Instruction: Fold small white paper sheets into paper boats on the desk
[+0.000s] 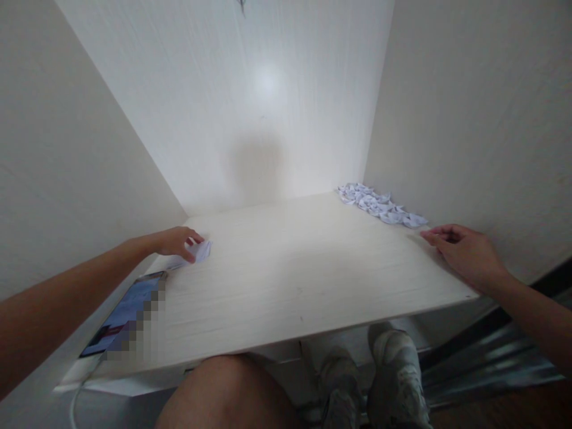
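My left hand (179,242) reaches over a small stack of white paper sheets (204,251) at the left side of the white tabletop (268,268). Its thumb and fingers are apart, with the fingertips at the paper. On the right, my right hand (469,253) is at the table's edge beside the wall, thumb and fingertips pressed together. Whatever may be between them is too small to make out. Just beyond its fingertips lies a long heap of folded white paper pieces (379,205), running along the right wall to the back corner.
A phone (127,313) with its screen lit, partly pixelated, lies at the front left, a white cable (74,405) hanging nearby. Pale walls enclose the table on three sides. Below the front edge are my bare knee (227,387) and a pair of shoes (395,369).
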The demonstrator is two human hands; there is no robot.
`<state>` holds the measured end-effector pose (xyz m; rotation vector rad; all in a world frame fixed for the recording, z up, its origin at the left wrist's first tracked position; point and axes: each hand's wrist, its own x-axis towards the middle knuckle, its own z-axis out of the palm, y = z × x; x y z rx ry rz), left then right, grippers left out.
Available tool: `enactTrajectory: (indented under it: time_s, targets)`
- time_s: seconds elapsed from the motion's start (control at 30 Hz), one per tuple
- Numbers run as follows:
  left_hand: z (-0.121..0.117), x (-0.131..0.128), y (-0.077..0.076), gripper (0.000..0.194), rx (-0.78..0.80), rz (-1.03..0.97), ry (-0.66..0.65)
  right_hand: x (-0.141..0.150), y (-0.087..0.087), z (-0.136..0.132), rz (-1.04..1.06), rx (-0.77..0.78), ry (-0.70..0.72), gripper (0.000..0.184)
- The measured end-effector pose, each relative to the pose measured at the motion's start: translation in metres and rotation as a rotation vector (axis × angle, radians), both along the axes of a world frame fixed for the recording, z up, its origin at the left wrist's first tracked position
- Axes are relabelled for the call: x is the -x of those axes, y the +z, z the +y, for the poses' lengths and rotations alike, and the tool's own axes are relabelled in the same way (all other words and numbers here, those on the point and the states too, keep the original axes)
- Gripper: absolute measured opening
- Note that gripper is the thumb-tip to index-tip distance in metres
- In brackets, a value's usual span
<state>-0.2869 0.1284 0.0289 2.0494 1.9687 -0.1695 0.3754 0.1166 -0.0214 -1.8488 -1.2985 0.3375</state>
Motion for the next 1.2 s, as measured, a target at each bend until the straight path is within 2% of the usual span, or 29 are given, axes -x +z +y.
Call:
enactTrajectory:
  time_s: [0.23, 0.5, 0.77, 0.87, 1.03, 1.2]
  targets:
    - [-0.006, 0.001, 0.001, 0.072, 0.003, 0.068, -0.025, 0.006, 0.006, -0.002, -0.017, 0.007, -0.034, 0.011]
    - [-0.008, 0.002, 0.000, 0.084, -0.005, 0.140, -0.060, -0.001, -0.002, 0.002, -0.019, 0.010, -0.028, 0.010]
    - [-0.010, 0.004, -0.003, 0.080, -0.022, 0.111, -0.067, 0.000, 0.001, -0.001, -0.040, 0.014, -0.012, 0.010]
    - [-0.011, 0.006, -0.005, 0.084, -0.026, 0.093, -0.052, 0.003, 0.004, -0.003, -0.036, 0.020, -0.008, 0.011]
    - [-0.011, 0.018, -0.006, 0.097, 0.037, 0.075, -0.028, 0.003, 0.006, -0.004, -0.031, 0.036, -0.009, 0.012]
    - [-0.009, 0.033, -0.005, 0.092, 0.103, 0.080, 0.015, 0.004, 0.006, -0.003, -0.025, 0.025, -0.016, 0.012]
